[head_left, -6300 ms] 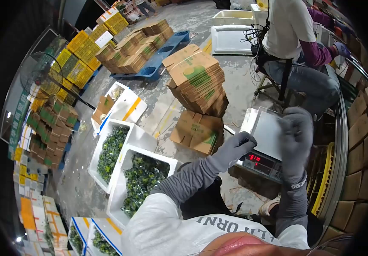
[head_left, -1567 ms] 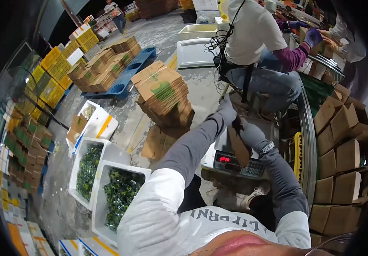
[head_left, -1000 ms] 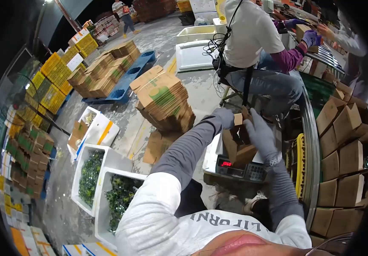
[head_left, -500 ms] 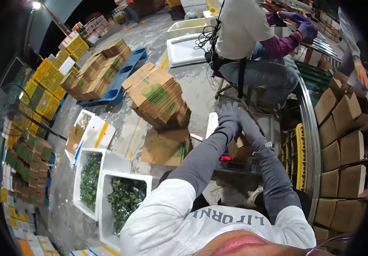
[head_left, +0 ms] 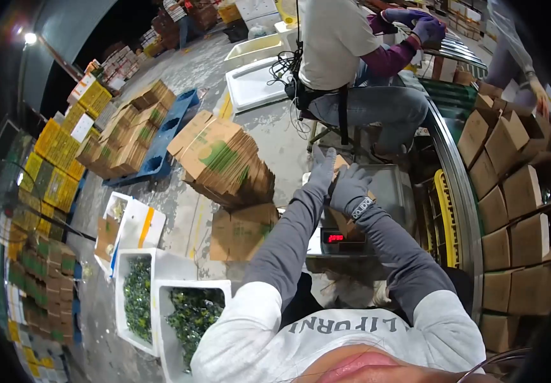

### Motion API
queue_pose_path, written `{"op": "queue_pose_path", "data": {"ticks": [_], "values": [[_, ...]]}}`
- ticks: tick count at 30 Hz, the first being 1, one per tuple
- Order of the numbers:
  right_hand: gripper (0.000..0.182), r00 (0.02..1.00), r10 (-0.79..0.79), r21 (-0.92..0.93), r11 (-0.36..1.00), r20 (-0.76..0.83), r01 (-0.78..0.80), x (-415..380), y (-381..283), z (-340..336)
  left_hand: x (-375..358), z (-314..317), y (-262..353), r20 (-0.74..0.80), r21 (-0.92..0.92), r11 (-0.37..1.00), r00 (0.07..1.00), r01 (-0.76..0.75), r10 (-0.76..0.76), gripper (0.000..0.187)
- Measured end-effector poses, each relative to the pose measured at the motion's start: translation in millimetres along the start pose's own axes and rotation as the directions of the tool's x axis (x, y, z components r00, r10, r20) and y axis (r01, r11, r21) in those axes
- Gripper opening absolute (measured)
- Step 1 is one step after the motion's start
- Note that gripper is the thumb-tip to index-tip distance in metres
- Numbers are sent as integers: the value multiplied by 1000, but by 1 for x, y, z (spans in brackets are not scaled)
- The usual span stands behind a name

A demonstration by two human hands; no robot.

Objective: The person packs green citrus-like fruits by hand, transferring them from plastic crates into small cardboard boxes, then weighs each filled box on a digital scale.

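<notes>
A brown cardboard box (head_left: 347, 225) stands on a weighing scale (head_left: 352, 247) in front of me, mostly covered by my hands. My left hand (head_left: 322, 171), in a grey glove, lies along the box's left side with its fingers pointing away from me. Over the top of the box my right hand (head_left: 352, 189), gloved the same way, bends its fingers onto the cardboard. Both hands grip the box between them. Red digits glow on the scale's display (head_left: 335, 238).
To the left is a tall stack of flattened cartons (head_left: 224, 156). Foam boxes (head_left: 158, 306) of leafy greens stand nearer me. A seated co-worker (head_left: 342, 57) is ahead. At right, a metal rail (head_left: 463, 185) runs past a yellow crate (head_left: 446, 220) and open cartons (head_left: 521, 242).
My hands have shifted from side by side, fingers forward, to the box's left side and top. The display digits differ. The whole view has tilted slightly.
</notes>
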State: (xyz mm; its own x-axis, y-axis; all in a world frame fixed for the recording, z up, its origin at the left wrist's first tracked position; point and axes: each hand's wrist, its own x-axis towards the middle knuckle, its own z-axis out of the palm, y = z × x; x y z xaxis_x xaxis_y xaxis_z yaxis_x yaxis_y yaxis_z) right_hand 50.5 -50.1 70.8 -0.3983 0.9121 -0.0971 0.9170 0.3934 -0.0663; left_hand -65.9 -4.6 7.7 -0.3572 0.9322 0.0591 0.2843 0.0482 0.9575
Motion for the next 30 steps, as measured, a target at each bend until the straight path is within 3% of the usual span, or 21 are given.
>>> {"op": "queue_pose_path", "data": {"ticks": [2, 3, 6, 7, 8, 10, 11, 13, 16, 18, 20, 21, 22, 25, 28, 29, 30], "values": [[85, 994, 71, -60, 996, 89, -65, 9, -6, -2, -3, -8, -5, 4, -36, 997, 998, -64, 64, 83], [86, 983, 137, -81, 988, 118, -128, 31, -10, 15, -2, -13, -8, 103, 29, 993, 988, -116, 113, 85], [92, 986, 157, -5, 988, 55, -157, 38, -2, 27, -1, -6, -19, 45, 172, 969, 984, -179, 173, 82], [93, 991, 136, 23, 990, 3, -136, 31, 3, 22, -8, -7, -6, -2, 167, 978, 992, -128, 130, 81], [95, 992, 116, 49, 992, -48, -113, 20, 8, 10, -3, -8, -20, -5, 41, 995, 996, -89, 89, 80], [103, 996, 78, 264, 961, 36, -84, 15, 31, -21, 9, -10, -42, 5, -213, 977, 1000, -5, 6, 79], [106, 995, 94, 323, 941, 33, -100, 15, 43, -28, -2, -13, -33, -98, -124, 990, 992, 66, -79, 72], [115, 992, 117, 432, 894, 41, -123, 11, 66, -45, -31, -31, 0, -12, -264, 922, 955, 283, -297, 65], [119, 998, 54, 718, 695, -41, -8, 10, 94, -37, -59, -42, 44, 268, -580, 652, 870, 489, -414, 60], [120, 997, -31, 844, 535, 68, -41, -12, 100, -51, -38, -39, -1, 490, -721, 474, 855, 506, -168, 62], [119, 990, -107, 920, 390, 94, -45, -34, 105, -64, -38, -43, 16, 511, -724, 487, 854, 489, -98, 54], [119, 980, -112, 874, 477, 167, -94, -47, 110, -78, -35, -44, 16, 509, -735, 505, 861, 452, -30, 50], [118, 988, -124, 893, 449, 88, -23, -49, 112, -74, -31, -44, 16, 506, -747, 520, 862, 415, 39, 47], [110, 980, -85, 929, 312, -183, 200, -55, 119, -49, -53, -48, 68, 429, -725, 594, 903, 349, -7, 40], [101, 969, 90, 971, 72, -232, 226, -64, 119, -43, -61, -42, 86, 400, -766, 552, 916, 329, 10, 37], [91, 926, 177, 943, 73, -333, 325, -65, 119, -34, -64, -42, 93, 427, -725, 603, 904, 332, 14, 36], [85, 941, 183, 955, -26, -285, 294, -68, 123, -25, -64, -42, 91, 484, -738, 558, 874, 380, 45, 36]]}}
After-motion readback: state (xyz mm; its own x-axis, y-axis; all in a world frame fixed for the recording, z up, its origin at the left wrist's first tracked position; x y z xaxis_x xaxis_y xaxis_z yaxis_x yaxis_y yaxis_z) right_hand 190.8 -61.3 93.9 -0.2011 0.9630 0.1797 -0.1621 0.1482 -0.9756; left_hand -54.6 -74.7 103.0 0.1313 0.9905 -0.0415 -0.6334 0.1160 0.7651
